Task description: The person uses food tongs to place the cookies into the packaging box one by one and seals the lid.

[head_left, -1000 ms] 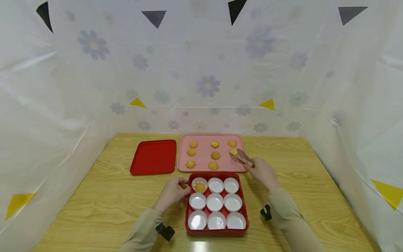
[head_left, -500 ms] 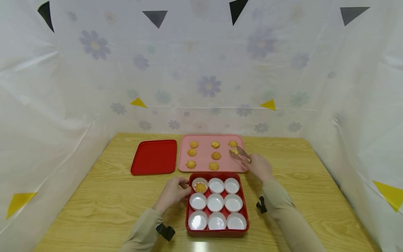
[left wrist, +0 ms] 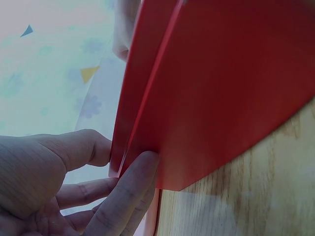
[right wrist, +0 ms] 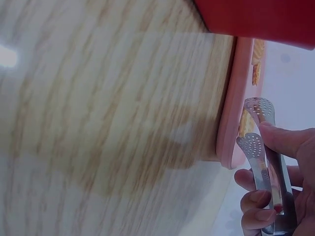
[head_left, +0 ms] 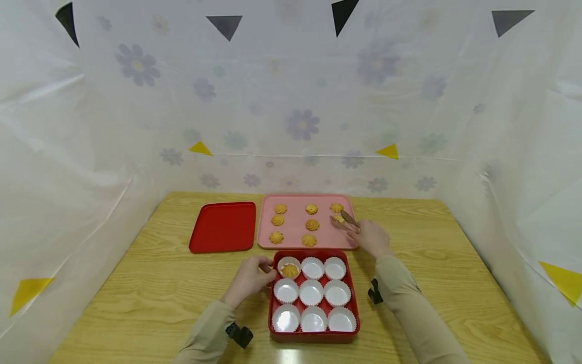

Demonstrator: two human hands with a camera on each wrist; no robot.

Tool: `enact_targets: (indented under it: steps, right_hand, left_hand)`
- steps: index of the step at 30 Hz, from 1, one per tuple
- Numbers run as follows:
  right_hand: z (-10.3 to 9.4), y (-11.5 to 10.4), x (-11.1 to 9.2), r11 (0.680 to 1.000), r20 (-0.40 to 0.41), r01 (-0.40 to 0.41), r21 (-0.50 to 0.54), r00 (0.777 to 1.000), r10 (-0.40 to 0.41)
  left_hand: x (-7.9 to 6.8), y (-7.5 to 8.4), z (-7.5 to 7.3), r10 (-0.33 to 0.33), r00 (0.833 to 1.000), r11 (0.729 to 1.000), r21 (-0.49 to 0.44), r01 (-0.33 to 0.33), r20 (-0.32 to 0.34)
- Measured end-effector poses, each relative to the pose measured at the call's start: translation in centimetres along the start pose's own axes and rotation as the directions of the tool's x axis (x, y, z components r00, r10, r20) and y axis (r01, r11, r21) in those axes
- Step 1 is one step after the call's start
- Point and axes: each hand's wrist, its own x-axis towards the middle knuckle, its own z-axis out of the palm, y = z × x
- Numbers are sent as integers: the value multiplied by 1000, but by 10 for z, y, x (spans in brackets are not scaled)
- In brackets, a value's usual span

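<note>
In the head view my left hand (head_left: 249,277) holds the left edge of a red box (head_left: 313,336), thumb at the rim and fingers against the outer wall (left wrist: 211,98). Inside the box sit several white paper cups (head_left: 311,292); the back-left one has a piped cookie (head_left: 289,270) in it. My right hand (head_left: 373,237) grips small metal tongs (right wrist: 275,172) with perforated tips. Over the pink tray (head_left: 295,198), the parted tong tips straddle a cookie (head_left: 338,219) in the right column, which they partly cover.
Several other swirled cookies (head_left: 311,225) lie in rows on the pink tray, behind the box. A flat red lid or tray (head_left: 223,227) is to its left. The wooden table (head_left: 150,293) is enclosed by white flowered sheeting (head_left: 291,91).
My right hand has shifted slightly left and forward with the tongs, bringing the tips further around the cookie. The left hand stays at the box.
</note>
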Motion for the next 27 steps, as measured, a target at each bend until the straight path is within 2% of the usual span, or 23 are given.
enact_targets:
  steps: [9, 17, 27]
  right_hand:
    - [1, -1, 1, 1000, -14, 1, 16, 1000, -1]
    - [2, -1, 1, 1000, -30, 5, -6, 1000, -6]
    - [1, -1, -6, 999, -49, 39, -5, 998, -39]
  left_hand:
    - [1, 1, -1, -6, 1000, 1000, -20, 6, 3]
    - [-1, 1, -1, 7, 1000, 1000, 9, -7, -6]
    - [-2, 1, 0, -9, 1000, 999, -33, 9, 8]
